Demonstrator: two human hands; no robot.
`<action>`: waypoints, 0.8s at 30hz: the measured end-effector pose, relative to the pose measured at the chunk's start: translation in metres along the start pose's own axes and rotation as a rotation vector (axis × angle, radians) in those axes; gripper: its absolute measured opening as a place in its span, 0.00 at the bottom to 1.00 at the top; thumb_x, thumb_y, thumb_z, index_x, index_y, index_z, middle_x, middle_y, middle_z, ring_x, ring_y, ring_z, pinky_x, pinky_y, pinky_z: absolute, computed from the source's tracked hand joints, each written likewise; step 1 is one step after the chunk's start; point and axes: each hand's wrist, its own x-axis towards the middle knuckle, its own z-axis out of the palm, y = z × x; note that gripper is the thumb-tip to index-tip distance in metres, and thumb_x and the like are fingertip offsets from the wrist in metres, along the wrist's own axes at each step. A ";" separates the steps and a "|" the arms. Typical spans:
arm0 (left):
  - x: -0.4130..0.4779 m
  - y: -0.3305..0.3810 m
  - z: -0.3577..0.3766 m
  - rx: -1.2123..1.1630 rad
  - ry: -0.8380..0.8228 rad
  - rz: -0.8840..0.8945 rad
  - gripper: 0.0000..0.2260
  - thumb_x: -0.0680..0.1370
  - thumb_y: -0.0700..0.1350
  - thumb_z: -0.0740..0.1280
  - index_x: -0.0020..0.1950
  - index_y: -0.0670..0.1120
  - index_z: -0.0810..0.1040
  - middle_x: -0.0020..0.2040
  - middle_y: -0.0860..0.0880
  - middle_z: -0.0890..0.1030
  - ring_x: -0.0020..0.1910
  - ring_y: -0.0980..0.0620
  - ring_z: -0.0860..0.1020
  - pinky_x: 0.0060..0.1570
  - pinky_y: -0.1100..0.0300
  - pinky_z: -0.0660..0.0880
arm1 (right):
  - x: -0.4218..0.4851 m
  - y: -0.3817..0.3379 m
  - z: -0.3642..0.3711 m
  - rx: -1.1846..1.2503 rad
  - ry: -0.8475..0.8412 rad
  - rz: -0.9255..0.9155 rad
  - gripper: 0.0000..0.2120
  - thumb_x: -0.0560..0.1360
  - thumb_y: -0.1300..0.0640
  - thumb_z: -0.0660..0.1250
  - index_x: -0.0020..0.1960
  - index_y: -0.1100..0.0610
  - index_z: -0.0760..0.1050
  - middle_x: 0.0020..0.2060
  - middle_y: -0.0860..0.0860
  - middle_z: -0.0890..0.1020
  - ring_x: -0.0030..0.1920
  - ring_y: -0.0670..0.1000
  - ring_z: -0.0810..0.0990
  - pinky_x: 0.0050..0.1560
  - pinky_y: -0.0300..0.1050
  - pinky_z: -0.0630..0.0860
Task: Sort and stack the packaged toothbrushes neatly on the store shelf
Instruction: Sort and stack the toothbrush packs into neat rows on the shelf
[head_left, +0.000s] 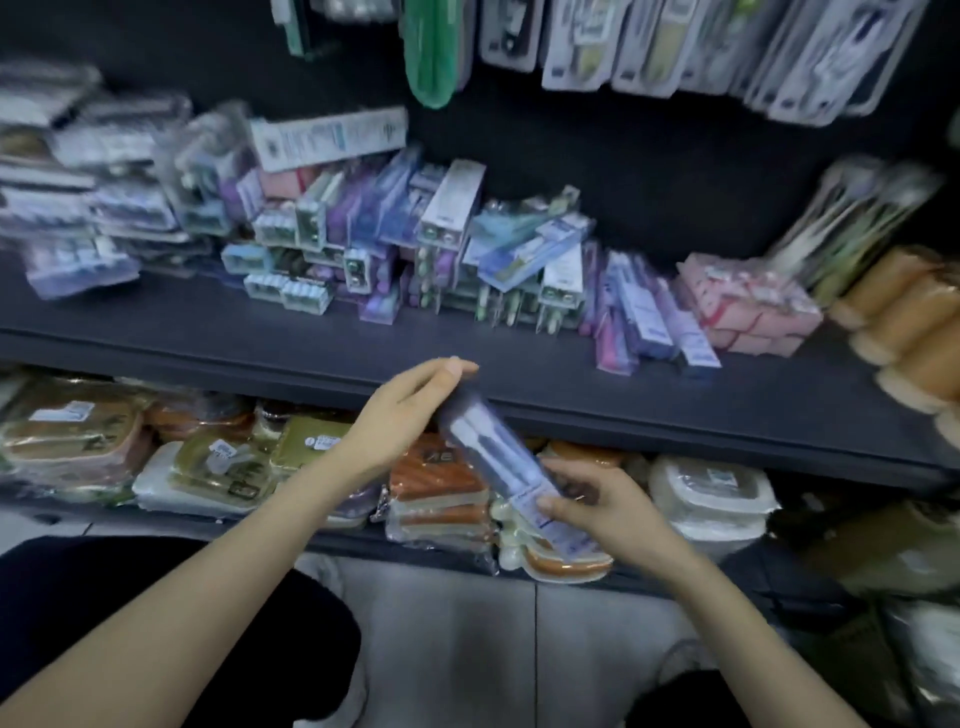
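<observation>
Long clear-plastic toothbrush pack (498, 457) held slantwise below the dark shelf (260, 332) edge, left hand (400, 415) fingers pinching its 11 o'clock end, right hand (597, 506) fingers pinching its 5 o'clock end, jumbled toothbrush packs (415, 244) on the shelf at 12 o'clock.

Light: dim, cool. Motion blur thruout, worst at edges; wide-angle bowing. Glare on clear plastic toothbrush packs (208, 171).

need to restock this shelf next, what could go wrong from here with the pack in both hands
The toothbrush pack is held only near its ends by the left hand and right hand, so it may slip. The jumbled pile on the shelf leans every way; adding a pack there could topple some.
</observation>
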 end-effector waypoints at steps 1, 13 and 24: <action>-0.001 0.011 0.004 -0.080 -0.015 -0.013 0.14 0.74 0.60 0.59 0.53 0.59 0.79 0.57 0.62 0.80 0.61 0.65 0.74 0.60 0.71 0.67 | 0.000 -0.012 -0.007 0.103 0.056 -0.021 0.16 0.73 0.64 0.71 0.55 0.45 0.77 0.46 0.45 0.85 0.45 0.41 0.81 0.50 0.38 0.78; 0.076 0.065 0.089 -0.527 -0.082 -0.120 0.24 0.68 0.49 0.72 0.62 0.42 0.77 0.51 0.46 0.84 0.50 0.48 0.82 0.55 0.54 0.76 | 0.033 -0.052 -0.061 0.413 0.286 0.032 0.10 0.78 0.54 0.64 0.49 0.57 0.82 0.45 0.54 0.86 0.48 0.51 0.83 0.51 0.44 0.78; 0.144 0.064 0.113 -0.100 0.175 -0.175 0.19 0.74 0.58 0.69 0.60 0.55 0.67 0.47 0.60 0.72 0.44 0.65 0.71 0.40 0.67 0.67 | 0.101 -0.027 -0.123 -0.837 0.650 0.208 0.28 0.75 0.36 0.63 0.68 0.51 0.69 0.60 0.52 0.73 0.58 0.53 0.74 0.50 0.45 0.73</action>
